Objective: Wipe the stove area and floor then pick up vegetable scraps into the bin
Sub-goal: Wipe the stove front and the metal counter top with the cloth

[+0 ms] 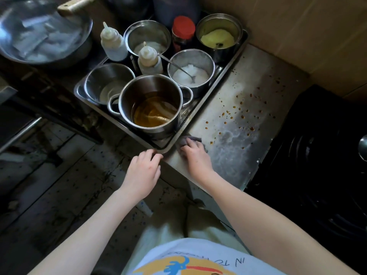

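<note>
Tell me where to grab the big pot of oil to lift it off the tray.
Take the oil pot by its two loop handles, one on the left, one on the right, coming from above. It is open, so keep it level.

The only lettering is on the person's white T-shirt [198, 257], at the bottom edge: dark handwritten-style capitals, seen upside down, starting "IN TO", the rest too blurred to read, above a yellow, blue and red graphic.
</note>
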Demonstrator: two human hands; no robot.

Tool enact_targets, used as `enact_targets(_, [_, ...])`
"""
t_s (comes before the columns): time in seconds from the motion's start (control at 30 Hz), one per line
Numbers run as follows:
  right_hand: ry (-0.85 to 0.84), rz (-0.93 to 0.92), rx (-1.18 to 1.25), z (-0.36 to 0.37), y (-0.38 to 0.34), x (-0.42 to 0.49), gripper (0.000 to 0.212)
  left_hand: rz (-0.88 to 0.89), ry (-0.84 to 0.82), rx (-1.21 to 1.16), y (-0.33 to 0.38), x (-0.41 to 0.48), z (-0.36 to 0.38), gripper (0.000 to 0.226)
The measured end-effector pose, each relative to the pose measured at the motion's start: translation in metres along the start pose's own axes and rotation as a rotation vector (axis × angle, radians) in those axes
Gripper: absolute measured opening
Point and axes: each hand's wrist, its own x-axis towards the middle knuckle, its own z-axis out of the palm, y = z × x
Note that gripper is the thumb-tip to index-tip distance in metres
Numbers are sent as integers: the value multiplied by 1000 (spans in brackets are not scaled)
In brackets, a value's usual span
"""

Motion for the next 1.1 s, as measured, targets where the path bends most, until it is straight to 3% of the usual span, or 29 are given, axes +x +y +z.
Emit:
enact_targets(0.3, [237, 356, 118, -37, 93, -24, 33, 105, 7, -44, 26, 13, 0, 34])
enact_targets(0.47, [318, 449, 116, -35, 115, -41, 31, 166, -16, -41, 35, 23, -1, 37])
enact_targets(0.73, [152, 211, 69, -18, 62, -5, 34, 202, -33, -53, 38, 35, -2, 39])
enact_targets(0.87, [159, 96, 124, -24, 47, 28, 28, 212, -36, -36, 35, 41, -2, 40])
enact_targets(1.1, [271, 277, 200, -48, 83, 48, 28, 252, -29, -16, 50, 65, -5, 34])
